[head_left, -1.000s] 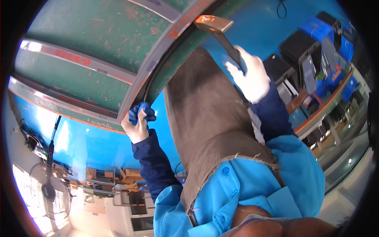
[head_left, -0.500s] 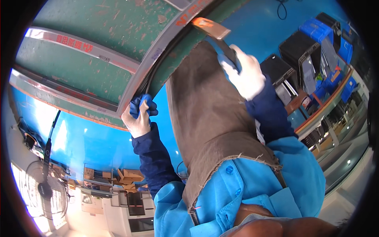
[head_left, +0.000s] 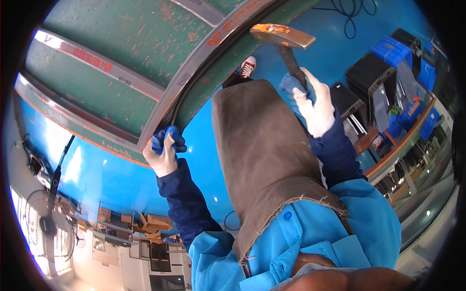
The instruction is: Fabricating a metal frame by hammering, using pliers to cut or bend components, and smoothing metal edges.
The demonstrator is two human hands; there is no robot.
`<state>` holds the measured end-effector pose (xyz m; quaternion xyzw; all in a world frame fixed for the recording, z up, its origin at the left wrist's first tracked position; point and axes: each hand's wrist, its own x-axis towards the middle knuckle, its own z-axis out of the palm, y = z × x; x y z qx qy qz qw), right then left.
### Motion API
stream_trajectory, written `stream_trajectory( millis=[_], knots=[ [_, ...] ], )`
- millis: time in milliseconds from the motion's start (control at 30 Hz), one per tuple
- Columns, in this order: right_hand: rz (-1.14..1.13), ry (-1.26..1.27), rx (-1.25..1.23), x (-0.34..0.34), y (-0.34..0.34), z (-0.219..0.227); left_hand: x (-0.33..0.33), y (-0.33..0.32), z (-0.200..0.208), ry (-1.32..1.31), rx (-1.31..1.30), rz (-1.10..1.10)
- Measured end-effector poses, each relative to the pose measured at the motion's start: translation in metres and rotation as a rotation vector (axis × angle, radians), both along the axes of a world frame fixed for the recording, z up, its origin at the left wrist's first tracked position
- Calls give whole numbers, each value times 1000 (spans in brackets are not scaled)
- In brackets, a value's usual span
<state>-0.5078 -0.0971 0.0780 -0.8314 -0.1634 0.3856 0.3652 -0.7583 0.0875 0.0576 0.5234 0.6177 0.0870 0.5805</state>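
My right hand [head_left: 314,104], in a white glove with blue coating, is wrapped round the dark handle of a hammer [head_left: 286,36]. The hammer's head, worn orange paint and bare metal, is raised and apart from the frame. A grey metal frame [head_left: 190,65] with red printing lies on the green bench. Along its near side runs a thin black strip [head_left: 183,94], leading down to my left hand [head_left: 164,151]. That hand, gloved alike, is closed at the frame's near corner; its curled fingers hide whether they grip the strip or the frame.
The worn green bench [head_left: 141,41] has a chipped edge beside my apron. One red-and-white shoe [head_left: 248,67] shows below it on the blue floor. Black and blue crates [head_left: 371,75] stand at the right, with a black cable [head_left: 350,22] behind. A fan [head_left: 48,225] stands at the left.
My right hand has drawn the hammer right and away from the frame. My left hand stays closed at the corner, shifted slightly left and down in view. A shoe has come into sight.
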Motion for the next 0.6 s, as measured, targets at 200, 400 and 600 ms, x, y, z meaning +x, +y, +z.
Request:
stream_trajectory(
  millis=[200,400,600],
  knots=[
    [169,-1,-78,4,14,-2,6,-1,-2,6,-7,29],
    [185,-196,60,-26,14,1,-3,5,1,7,-32,-11],
    [158,-258,-59,-39,29,-12,-37,1,0,-234,-195,-86]
  ],
)
